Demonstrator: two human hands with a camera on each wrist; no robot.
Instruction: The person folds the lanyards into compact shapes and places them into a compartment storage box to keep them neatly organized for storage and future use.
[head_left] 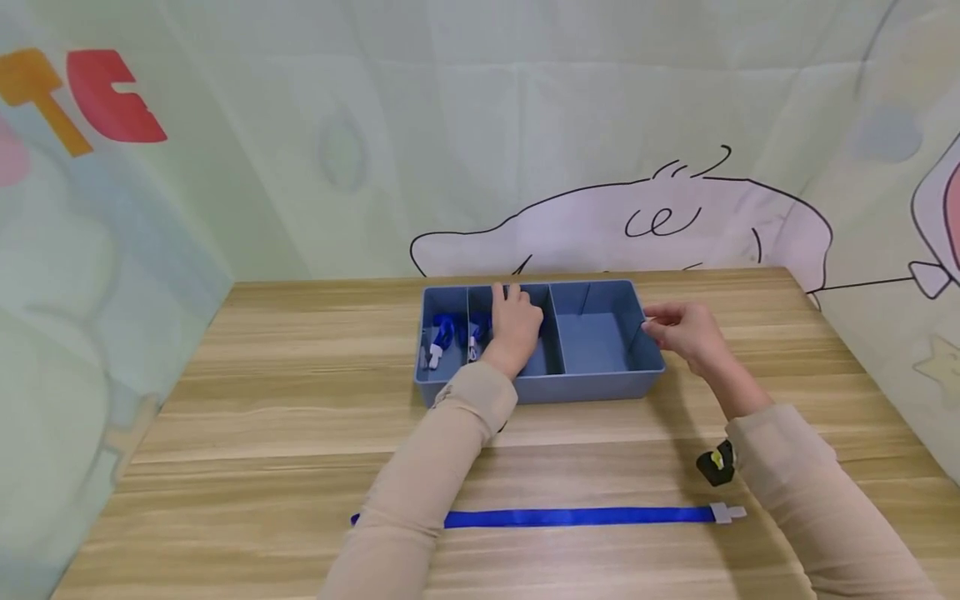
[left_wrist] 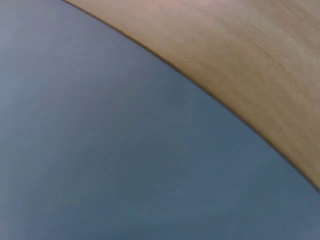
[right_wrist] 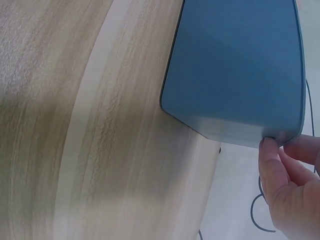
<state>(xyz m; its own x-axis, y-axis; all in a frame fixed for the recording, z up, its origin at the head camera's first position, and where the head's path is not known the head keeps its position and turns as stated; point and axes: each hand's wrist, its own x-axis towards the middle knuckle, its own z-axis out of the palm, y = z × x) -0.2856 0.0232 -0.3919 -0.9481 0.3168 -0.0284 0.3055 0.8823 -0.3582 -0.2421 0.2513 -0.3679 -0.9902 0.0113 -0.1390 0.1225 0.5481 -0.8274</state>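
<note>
A blue-grey divided box [head_left: 600, 389] stands at the back of the table. My left hand [head_left: 513, 329] reaches into its middle compartment; the hand hides what lies beneath it, and I cannot tell whether its fingers hold anything. Beside it is a bundled blue lanyard [head_left: 480, 325]. Another blue lanyard [head_left: 444, 329] with a white clip lies in the left compartment. My right hand [head_left: 686, 333] pinches the box's right rim, thumb and fingers around the wall at a corner in the right wrist view. The left wrist view is filled by the blue-grey box wall [left_wrist: 125, 140].
A blue lanyard [head_left: 577, 517] with a white clip [head_left: 723, 512] stretches across the front of the wooden table [head_left: 300, 400], partly behind the left sleeve. A small black device [head_left: 716, 464] shows at the right cuff. A printed cloth backdrop [head_left: 337, 150] rises behind the table.
</note>
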